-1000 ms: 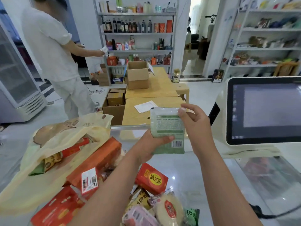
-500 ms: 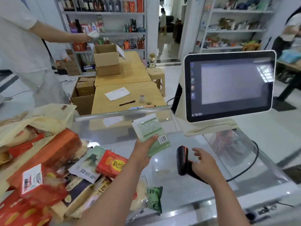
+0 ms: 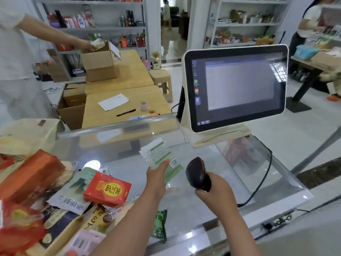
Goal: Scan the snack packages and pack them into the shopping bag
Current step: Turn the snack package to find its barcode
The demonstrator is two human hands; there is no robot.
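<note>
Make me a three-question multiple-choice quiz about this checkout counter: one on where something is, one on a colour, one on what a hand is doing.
1. Where is the barcode scanner?
A. Lying on the wooden table
B. In the right hand
C. Inside the shopping bag

2. What colour is the snack package held up for scanning?
A. Green and white
B. Blue
C. Black

3. What is the left hand doing?
A. Resting flat on the glass counter
B. Touching the monitor
C. Holding the snack package

Answers:
1 B, the fingers wrap around the scanner's handle.
2 A, pale green print with a white barcode patch.
3 C, the thumb pinches the package near its barcode.
</note>
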